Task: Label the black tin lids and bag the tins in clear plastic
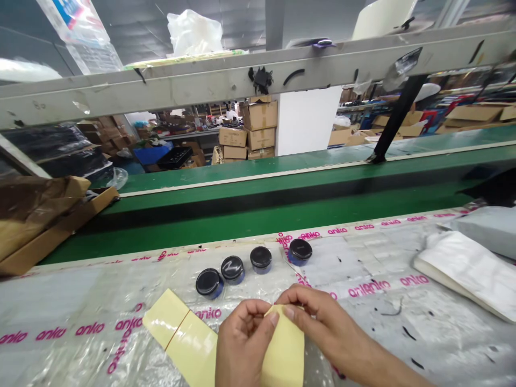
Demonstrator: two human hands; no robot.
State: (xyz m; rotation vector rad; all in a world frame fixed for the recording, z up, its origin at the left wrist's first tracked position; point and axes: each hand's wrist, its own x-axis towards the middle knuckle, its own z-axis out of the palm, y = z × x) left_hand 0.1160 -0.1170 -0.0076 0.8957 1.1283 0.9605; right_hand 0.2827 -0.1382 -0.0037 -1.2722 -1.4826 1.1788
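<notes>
"What's out in front of you?"

"A green conveyor [258, 217], then my plastic-covered bench [60, 306], with four black-lidded jars [260, 258] in a row."

"And your grip?"

"Almost closed. My left hand [245, 344] and right hand [318, 322] both pinch a pale yellow sheet [285, 349] between fingers and thumb; its other end lies flat on the bench."

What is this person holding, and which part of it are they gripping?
The left hand and right hand pinch a pale yellow sheet near its top corner.
</notes>
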